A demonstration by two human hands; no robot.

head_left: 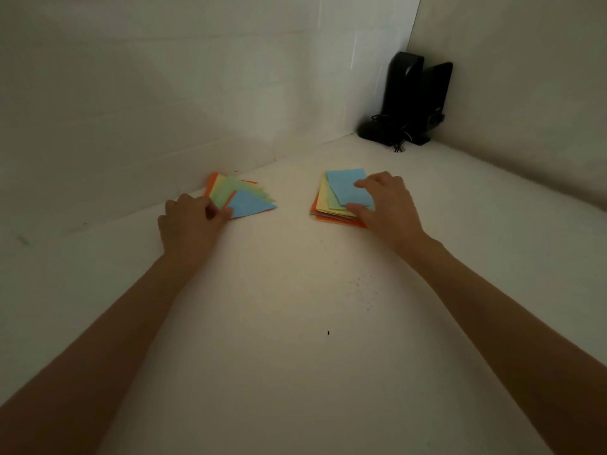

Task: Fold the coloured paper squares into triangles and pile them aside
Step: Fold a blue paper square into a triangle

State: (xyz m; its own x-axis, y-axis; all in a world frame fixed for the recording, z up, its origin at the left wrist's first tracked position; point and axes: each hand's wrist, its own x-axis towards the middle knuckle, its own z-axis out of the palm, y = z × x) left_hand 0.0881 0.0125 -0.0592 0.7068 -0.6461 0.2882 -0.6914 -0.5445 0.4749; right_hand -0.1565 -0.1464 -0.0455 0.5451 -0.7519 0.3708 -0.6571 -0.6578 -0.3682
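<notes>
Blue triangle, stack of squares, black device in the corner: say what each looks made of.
Blue triangle: thin matte paper, judging by its crisp edges and flat lie.
Stack of squares: the same thin coloured paper, sheets fanned with fine edges showing.
Black device: probably hard plastic, slightly glossy, given faint sheen on its rounded top; too dark to be sure.

Light is dim and warm, seemingly from above, pooling on the white table (295, 290) between the forearms (124, 330) and fading to grey-green on the walls (131, 93). The forearms are dark and nearly featureless, the curled fingers of the left hand (192, 221) are lost in shadow where they meet the blue triangle (249, 205), and the black object (407, 100) is a silhouette. Wide-angle distortion bows the wall seams, and everything looks soft.
</notes>
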